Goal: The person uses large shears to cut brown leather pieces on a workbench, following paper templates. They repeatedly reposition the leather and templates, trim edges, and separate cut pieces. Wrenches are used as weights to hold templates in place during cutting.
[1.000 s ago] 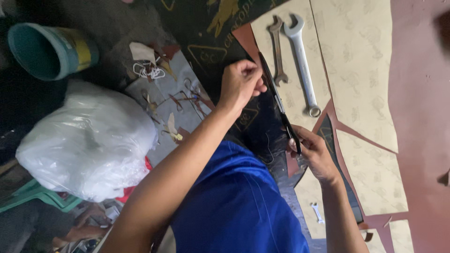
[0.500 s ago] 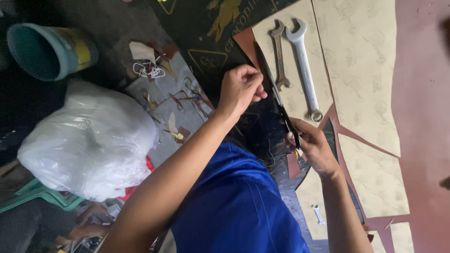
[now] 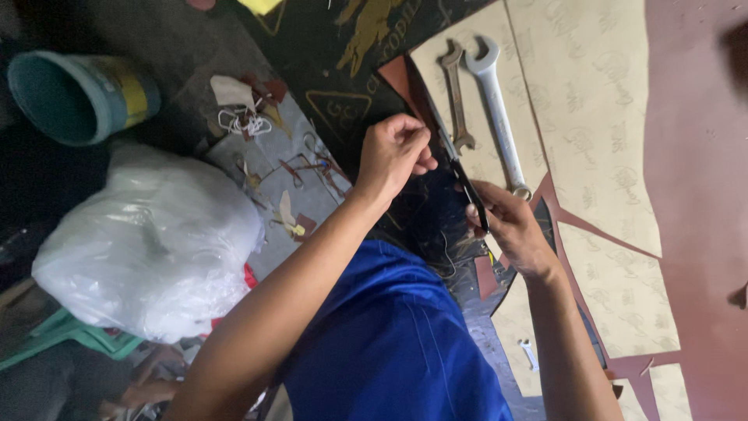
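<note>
Two bare metal spanners, one bright (image 3: 495, 117), one dull and rusty (image 3: 456, 97), on matt tan paper sheets (image 3: 600, 117). Glossy crinkled white plastic bag (image 3: 148, 242). Smooth teal plastic bucket (image 3: 78, 93).

Two wrenches (image 3: 483, 109) lie side by side on the patterned sheet (image 3: 592, 117), with bucket (image 3: 74, 93) and bag (image 3: 148, 242) well left of them.
</note>
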